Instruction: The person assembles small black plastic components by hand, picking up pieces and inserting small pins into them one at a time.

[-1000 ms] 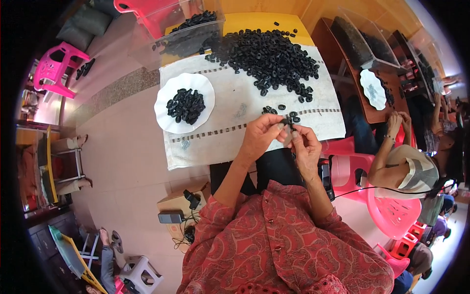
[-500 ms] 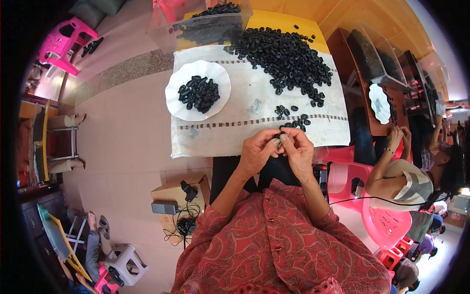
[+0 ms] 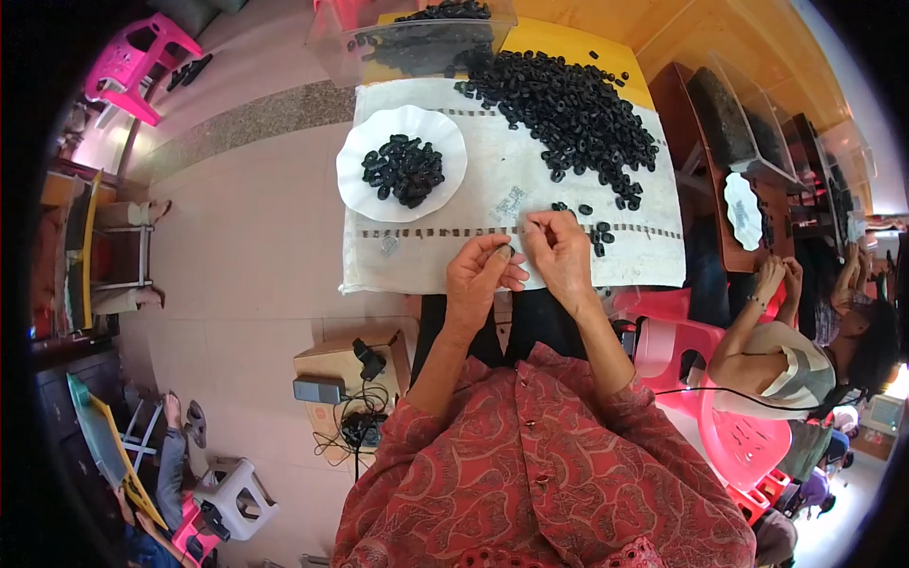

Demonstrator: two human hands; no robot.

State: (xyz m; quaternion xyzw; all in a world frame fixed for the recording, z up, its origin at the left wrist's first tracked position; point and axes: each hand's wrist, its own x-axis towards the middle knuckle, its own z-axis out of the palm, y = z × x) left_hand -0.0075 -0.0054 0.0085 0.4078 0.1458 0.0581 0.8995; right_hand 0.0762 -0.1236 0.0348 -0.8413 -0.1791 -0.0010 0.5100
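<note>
My left hand (image 3: 481,280) is at the near edge of the cloth-covered table (image 3: 407,270), pinching a small black oval piece (image 3: 509,250) between thumb and forefinger. To its right, my right hand (image 3: 561,254) is lowered to the cloth with its fingers pressed together. Whatever they hold is hidden or too small to name. Just beyond those fingertips lies a patch of tiny shiny bits (image 3: 511,203). Several loose black pieces (image 3: 603,235) rest beside the right hand. A white scalloped plate (image 3: 352,189) at left bears a heap of black pieces (image 3: 405,170).
A large pile of black pieces (image 3: 568,104) covers the table's far right. Behind the plate stands a clear bin (image 3: 417,52) with more of them. On the floor at left is a cardboard box (image 3: 322,360) with cables. Another person (image 3: 772,350) sits at right on a pink chair (image 3: 739,435).
My hands have come apart. The left keeps a black piece, and the right has reached forward to the cloth near the shiny bits. The view has shifted slightly.
</note>
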